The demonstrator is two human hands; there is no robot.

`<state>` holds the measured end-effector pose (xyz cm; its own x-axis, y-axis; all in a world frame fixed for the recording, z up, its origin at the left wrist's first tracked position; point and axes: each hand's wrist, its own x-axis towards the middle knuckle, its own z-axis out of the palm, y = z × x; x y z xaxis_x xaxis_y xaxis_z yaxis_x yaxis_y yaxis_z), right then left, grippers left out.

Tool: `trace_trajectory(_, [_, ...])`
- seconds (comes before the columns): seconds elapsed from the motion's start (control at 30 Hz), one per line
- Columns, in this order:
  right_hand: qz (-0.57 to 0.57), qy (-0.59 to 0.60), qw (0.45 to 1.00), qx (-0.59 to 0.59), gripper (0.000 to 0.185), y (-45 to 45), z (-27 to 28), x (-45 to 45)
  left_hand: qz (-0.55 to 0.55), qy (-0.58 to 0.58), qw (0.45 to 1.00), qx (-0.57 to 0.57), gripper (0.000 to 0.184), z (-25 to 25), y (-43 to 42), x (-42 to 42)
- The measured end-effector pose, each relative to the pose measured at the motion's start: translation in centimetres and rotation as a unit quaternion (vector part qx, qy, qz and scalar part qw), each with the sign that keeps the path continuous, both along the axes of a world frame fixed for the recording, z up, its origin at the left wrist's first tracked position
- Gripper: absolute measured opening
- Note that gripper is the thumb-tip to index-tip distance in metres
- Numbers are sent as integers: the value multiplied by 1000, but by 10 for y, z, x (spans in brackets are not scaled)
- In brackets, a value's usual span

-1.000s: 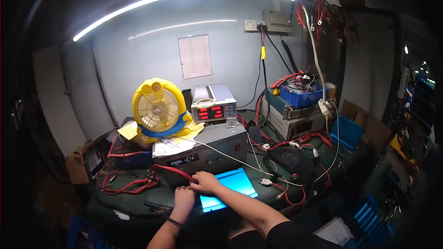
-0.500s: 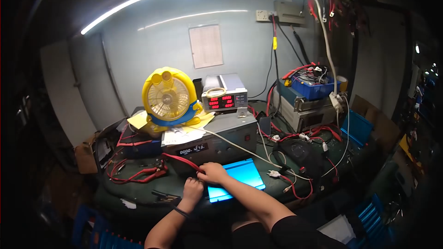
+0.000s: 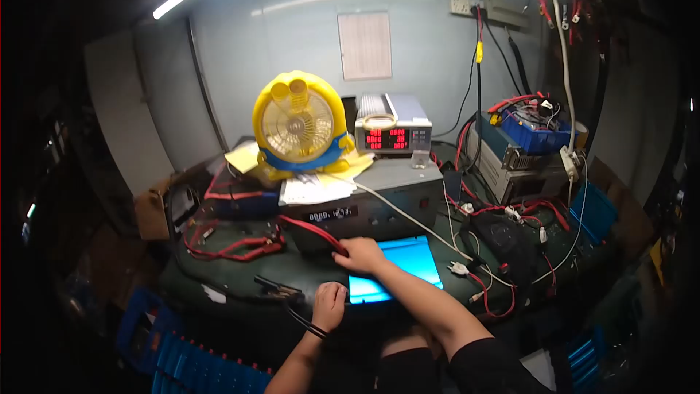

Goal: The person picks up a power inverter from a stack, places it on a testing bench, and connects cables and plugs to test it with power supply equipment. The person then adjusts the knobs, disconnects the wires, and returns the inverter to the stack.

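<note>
While the right hand (image 3: 362,255) lay at the upper left of the blue case (image 3: 405,252), its fingers grasped the red cables (image 3: 313,230). These cables ran from the front of the grey power supply (image 3: 397,211) down to the grip. The case lay flat on the dark green counter (image 3: 302,268), in front of the power supply, with the right forearm crossing above it. The left hand (image 3: 330,300) was positioned just beside the lower left corner of the case, fingers curled; whether they gripped anything could not be determined.

Black-handled items (image 3: 273,286) lay to the left of this hand. Farther left, red leads (image 3: 237,254) lay looped on the counter. A yellow fan (image 3: 297,128) and papers (image 3: 317,190) occupied the top of the power supply, with a meter (image 3: 421,135) showing red digits to their right. At far right, a blue bin (image 3: 539,135) containing wires rested on stacked instruments (image 3: 529,184).
</note>
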<state>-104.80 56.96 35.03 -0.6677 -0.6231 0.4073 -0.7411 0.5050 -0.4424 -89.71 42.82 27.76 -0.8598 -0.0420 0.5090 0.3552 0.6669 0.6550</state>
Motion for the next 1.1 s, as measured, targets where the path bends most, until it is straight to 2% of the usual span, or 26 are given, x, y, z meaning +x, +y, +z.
trace_trajectory(0.03, [0, -4, 1000, 4, 43, -1, 2, -2, 3, -12, 1000, 10, 18, -5, 3, 9])
trace_trajectory(0.1, [4, 2, 1000, 3, 45, -2, 8, -4, 3, 46, 998, -50, 18, 6, 6, 13])
trace_trajectory(0.13, [-2, -36, 998, 47, 45, -1, 15, -3, 11, 11, 998, -55, 18, 3, 4, 10])
trace_trajectory(0.23, [0, -24, 999, 27, 48, -1, 9, -7, -21, -6, 998, -66, 25, -1, -7, 2])
trace_trajectory(0.3, [17, -8, 1000, -4, 50, -6, 3, -13, 18, -41, 998, -39, 29, 9, 0, -2])
trace_trajectory(0.4, [31, -2, 999, 25, 51, -5, 8, -13, 58, -70, 996, -20, 38, 17, 9, -1])
trace_trajectory(0.43, [39, -20, 999, 11, 52, -3, 10, -13, 63, -69, 995, -22, 42, 18, 8, -2])
trace_trajectory(0.5, [73, -61, 994, -51, 57, 3, 7, -18, 59, -72, 995, -48, 35, 17, 0, -1])
trace_trajectory(0.57, [36, -4, 995, -91, 53, 7, -6, -24, 10, -14, 1000, -19, 28, 23, -1, -5])
trace_trajectory(0.63, [-5, 24, 993, -118, 46, 25, 33, 28, -18, -5, 1000, -23, 24, 14, -7, -13])
trace_trajectory(0.7, [-9, 16, 972, -233, 40, 40, 40, 90, -20, 34, 998, -51, 26, 11, -6, -14])
trace_trajectory(0.73, [45, -132, 949, -281, 40, 53, 12, 115, -30, -4, 997, -71, 33, 8, -8, -16])
trace_trajectory(0.77, [89, -283, 899, -322, 40, 65, -15, 139, -9, -27, 994, -103, 40, 4, -8, -23])
trace_trajectory(0.83, [213, -361, 875, -242, 54, 79, -44, 161, 48, -62, 994, -82, 42, 3, -2, -30])
trace_trajectory(0.9, [245, -436, 855, -136, 73, 72, -65, 177, 55, -36, 998, -14, 42, 8, 1, -25])
trace_trajectory(0.93, [233, -397, 887, -29, 85, 67, -81, 185, 61, -9, 998, 3, 36, 3, 1, -26])
trace_trajectory(0.97, [217, -346, 913, -14, 76, 60, -78, 196, 29, -19, 999, 41, 30, 9, -3, -21])
trace_trajectory(1.03, [181, -368, 912, -6, 62, 46, -79, 206, -21, 2, 997, 80, 24, 21, -6, -10])
trace_trajectory(1.07, [181, -368, 912, -4, 62, 45, -90, 205, -21, 3, 996, 82, 24, 19, -7, -7])
trace_trajectory(1.1, [179, -297, 938, -28, 51, 44, -107, 199, -35, 15, 997, 61, 22, 18, -10, -7])
